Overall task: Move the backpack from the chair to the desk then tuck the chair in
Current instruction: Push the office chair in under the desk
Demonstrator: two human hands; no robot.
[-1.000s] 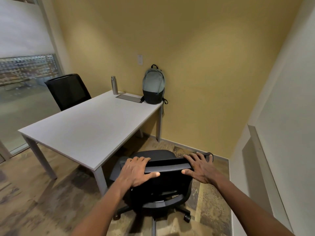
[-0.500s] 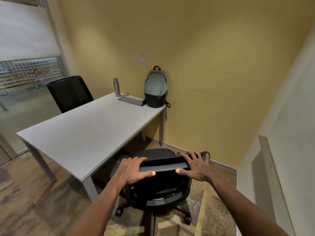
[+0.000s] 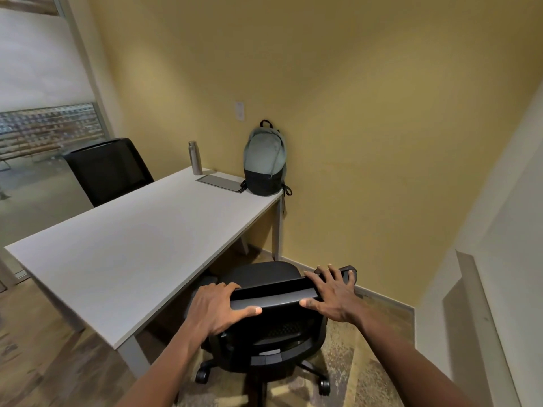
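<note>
A grey-green and black backpack (image 3: 265, 163) stands upright on the far right corner of the white desk (image 3: 123, 248), leaning against the yellow wall. A black wheeled office chair (image 3: 264, 277) sits at the desk's near right side, its seat partly under the desk edge. My left hand (image 3: 216, 308) grips the left end of the chair's backrest top. My right hand (image 3: 330, 292) grips the right end, fingers spread over it, close to the right armrest.
A metal bottle (image 3: 194, 158) and a flat grey tablet (image 3: 221, 182) lie on the desk beside the backpack. A second black chair (image 3: 108, 168) stands behind the desk on the left. A white wall and ledge (image 3: 482, 304) close in on the right.
The chair has rolled a little further toward the desk with both hands on its backrest. The view has shifted closer and lower.
</note>
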